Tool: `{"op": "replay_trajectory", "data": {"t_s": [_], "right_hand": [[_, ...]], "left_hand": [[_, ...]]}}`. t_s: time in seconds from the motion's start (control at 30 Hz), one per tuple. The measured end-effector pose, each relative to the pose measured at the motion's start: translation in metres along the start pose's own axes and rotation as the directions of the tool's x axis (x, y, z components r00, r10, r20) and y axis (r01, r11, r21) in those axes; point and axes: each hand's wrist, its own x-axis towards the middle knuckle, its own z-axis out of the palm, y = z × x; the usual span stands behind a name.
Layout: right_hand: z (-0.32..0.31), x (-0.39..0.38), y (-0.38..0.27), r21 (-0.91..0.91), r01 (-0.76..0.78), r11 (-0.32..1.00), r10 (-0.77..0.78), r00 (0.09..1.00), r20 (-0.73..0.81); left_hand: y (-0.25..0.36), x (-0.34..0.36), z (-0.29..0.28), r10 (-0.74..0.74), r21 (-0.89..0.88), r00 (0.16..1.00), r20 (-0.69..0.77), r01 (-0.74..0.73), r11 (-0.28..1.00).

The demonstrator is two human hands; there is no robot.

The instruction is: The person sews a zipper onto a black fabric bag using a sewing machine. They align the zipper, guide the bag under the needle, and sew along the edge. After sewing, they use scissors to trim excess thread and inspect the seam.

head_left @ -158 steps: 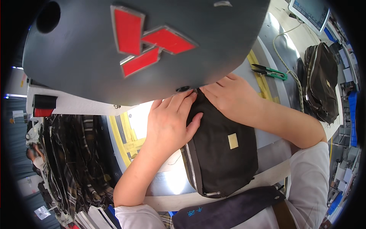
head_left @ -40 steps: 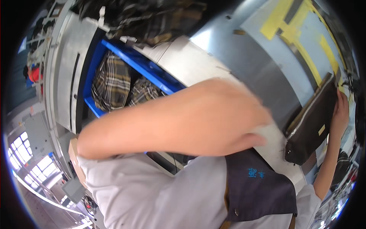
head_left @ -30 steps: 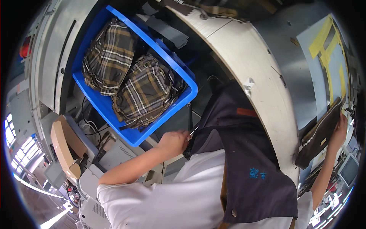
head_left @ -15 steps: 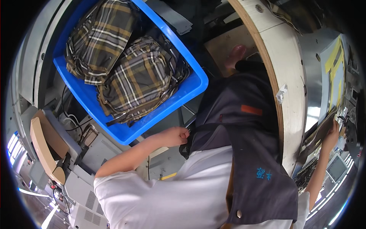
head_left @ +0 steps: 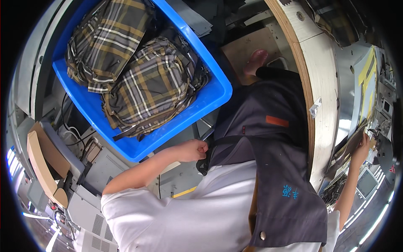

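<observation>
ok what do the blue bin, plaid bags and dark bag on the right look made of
Blue bin: probably hard plastic, smooth and slightly glossy, with rounded corners. Plaid bags: likely matte woven cloth, judging by soft creases. Dark bag: perhaps fabric from its dull surface, but too edge-on to confirm.

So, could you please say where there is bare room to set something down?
The white tabletop strip between plywood edge and grey metal panel looks bare around a silvery scrap. Crowded: the blue plastic bin, with two brown plaid bags, and around the right hand on a dark brown bag.
</observation>
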Motion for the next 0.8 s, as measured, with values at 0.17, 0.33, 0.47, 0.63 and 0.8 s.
{"op": "replay_trajectory", "data": {"t_s": [0.17,0.33,0.47,0.63,0.8], "right_hand": [[0.000,0.000,0.001,-0.039,0.036,0.999,-0.036,0.999,-0.021],[0.000,0.001,-0.001,-0.022,0.015,1.000,-0.015,1.000,-0.002],[0.001,0.000,-0.002,-0.012,0.001,1.000,-0.001,1.000,-0.007],[0.003,-0.002,-0.001,0.014,0.034,0.999,-0.034,0.999,-0.024],[0.004,-0.007,-0.010,0.066,0.008,0.998,-0.005,0.999,-0.054]], "left_hand": [[0.003,0.000,0.001,0.007,0.035,1.000,0.001,-0.007,0.999],[0.007,0.000,0.001,0.002,0.049,1.000,0.001,-0.002,0.999],[0.014,-0.003,0.002,0.001,0.112,1.000,-0.014,0.000,0.994],[0.023,-0.007,0.001,-0.023,0.302,0.999,-0.048,0.036,0.953],[0.063,-0.033,-0.005,-0.033,0.687,0.999,-0.008,0.029,0.726]]}}
